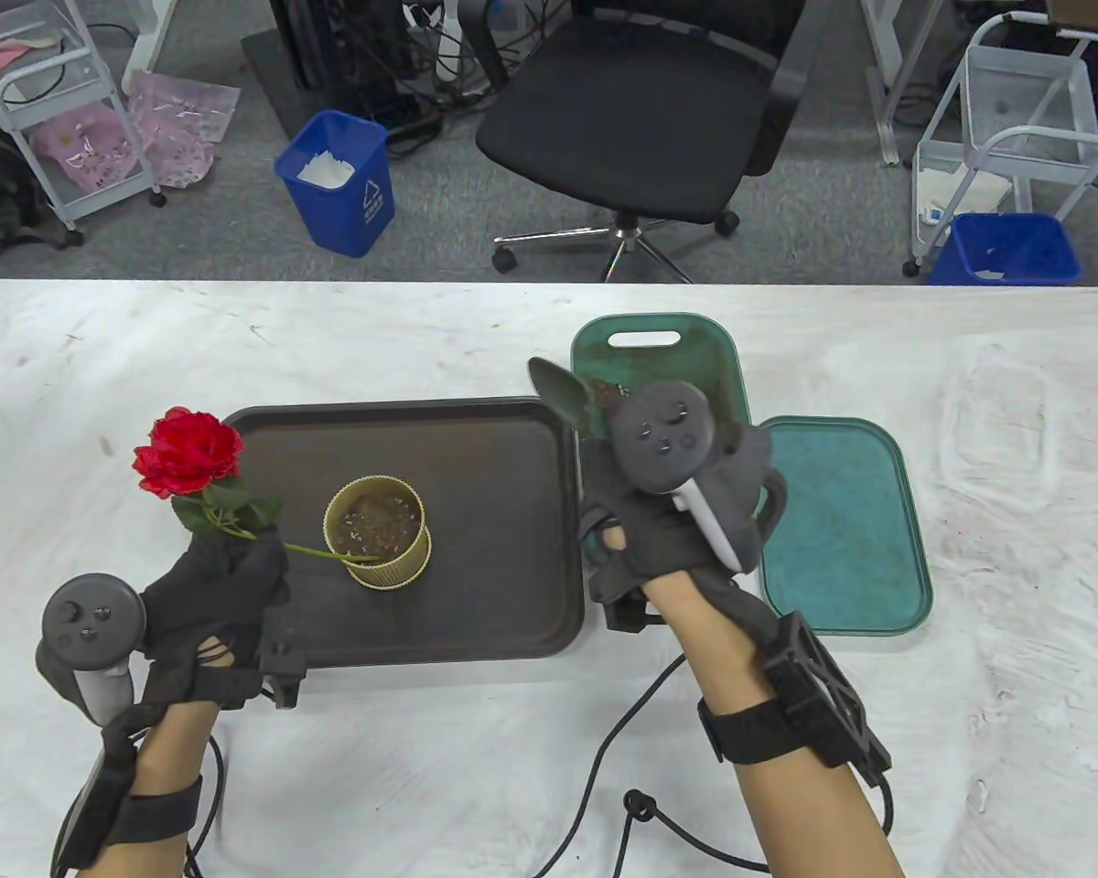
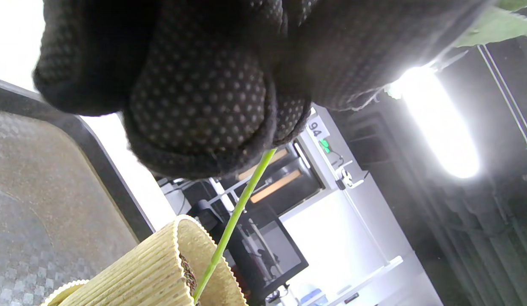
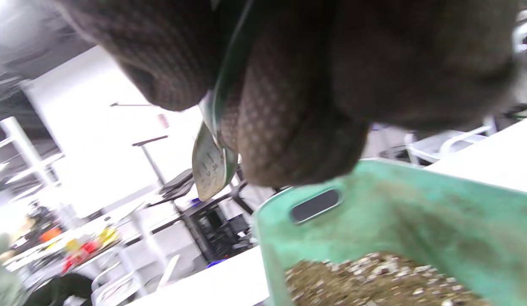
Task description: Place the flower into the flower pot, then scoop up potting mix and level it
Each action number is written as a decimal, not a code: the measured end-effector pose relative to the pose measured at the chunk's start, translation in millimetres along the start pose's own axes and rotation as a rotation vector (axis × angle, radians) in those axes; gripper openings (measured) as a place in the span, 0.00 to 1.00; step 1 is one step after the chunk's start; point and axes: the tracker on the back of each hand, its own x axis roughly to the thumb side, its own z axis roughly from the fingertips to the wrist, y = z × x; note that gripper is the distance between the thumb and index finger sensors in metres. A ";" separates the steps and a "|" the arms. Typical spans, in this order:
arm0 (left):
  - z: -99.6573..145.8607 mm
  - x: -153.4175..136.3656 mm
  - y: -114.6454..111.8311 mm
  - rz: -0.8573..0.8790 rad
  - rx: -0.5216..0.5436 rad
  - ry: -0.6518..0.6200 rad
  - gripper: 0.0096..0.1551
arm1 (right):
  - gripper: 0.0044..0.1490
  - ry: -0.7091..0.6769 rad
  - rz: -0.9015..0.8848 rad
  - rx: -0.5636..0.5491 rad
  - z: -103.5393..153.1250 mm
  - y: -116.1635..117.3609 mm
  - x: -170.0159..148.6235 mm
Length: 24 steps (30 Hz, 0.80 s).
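Left hand (image 1: 215, 576) fisted; right hand (image 1: 659, 512) gripping.

The table (image 1: 421, 786) was covered with a white, wrinkled and lightly soiled sheet. A dark rectangular tray (image 1: 503, 540) lay on it left of centre. Touching its right edge stood a green bin (image 1: 650, 334) with a handle slot, and a flat green tray (image 1: 846, 526) lay just beside that bin. A black cable (image 1: 604, 759) ran across the near part of the surface.
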 end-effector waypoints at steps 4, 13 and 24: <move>0.8 -0.3 -0.3 0.009 0.003 0.009 0.25 | 0.34 0.136 -0.016 -0.019 -19.7 -13.8 -36.7; 0.4 -0.7 0.7 0.005 0.009 0.015 0.25 | 0.33 0.296 0.069 0.105 -70.9 12.2 -74.4; 0.3 -0.7 1.3 -0.003 0.014 0.014 0.25 | 0.33 0.353 0.257 0.332 -121.5 95.4 -61.4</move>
